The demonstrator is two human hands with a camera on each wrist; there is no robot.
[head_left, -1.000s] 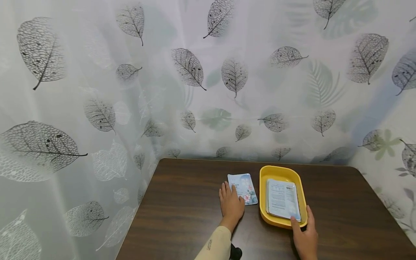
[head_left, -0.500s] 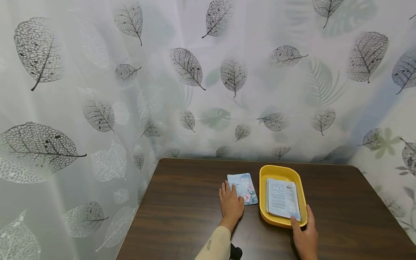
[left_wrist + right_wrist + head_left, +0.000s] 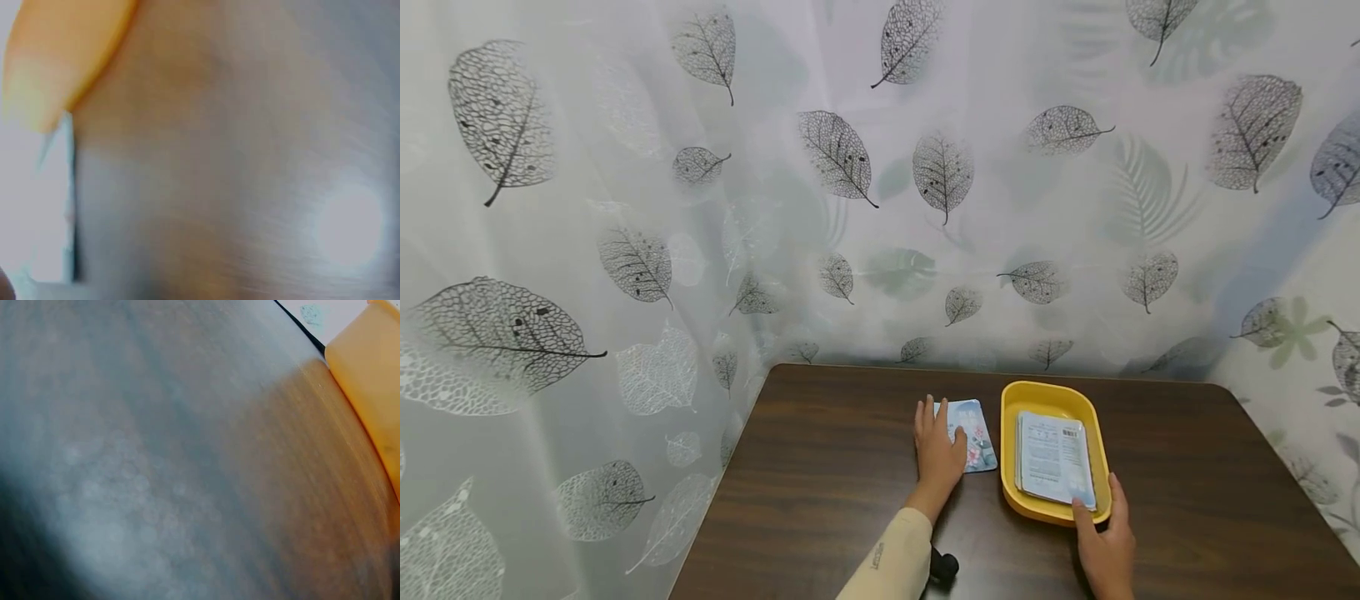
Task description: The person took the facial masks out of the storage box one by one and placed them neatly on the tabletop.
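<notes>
Leaf-printed curtain [image 3: 842, 225] stands at far left and runs behind the brown table [image 3: 805, 467]; on your cream left sleeve [image 3: 895, 550] there is a short line of dark lettering, too small to read with certainty; a black rounded object [image 3: 947, 568] sits just beside that sleeve, its kind unclear; your left hand [image 3: 942, 454] lies over the left part of a light blue packet [image 3: 979, 437], fingers straight and a little apart, thumb set away from them toward the packet's middle; whether they press or merely rest, you cannot tell from these views; the packet lies flat on the table, pink flowers at its lower right, pale characters higher up that cannot be made out; right of it, near but apart, stands the yellow tray [image 3: 1010, 492], with a stack of packets [image 3: 1051, 458] inside; the top one shows a barcode near its upper right corner and columns of fine print, illegible at this size; your right hand [image 3: 1107, 550] grips the tray's near right corner, thumb over the rim by the stack's lower corner, other fingers along the outer wall; your left wrist view is blurred and your right wrist view shows tray wall and table, neither giving readable text.
</notes>
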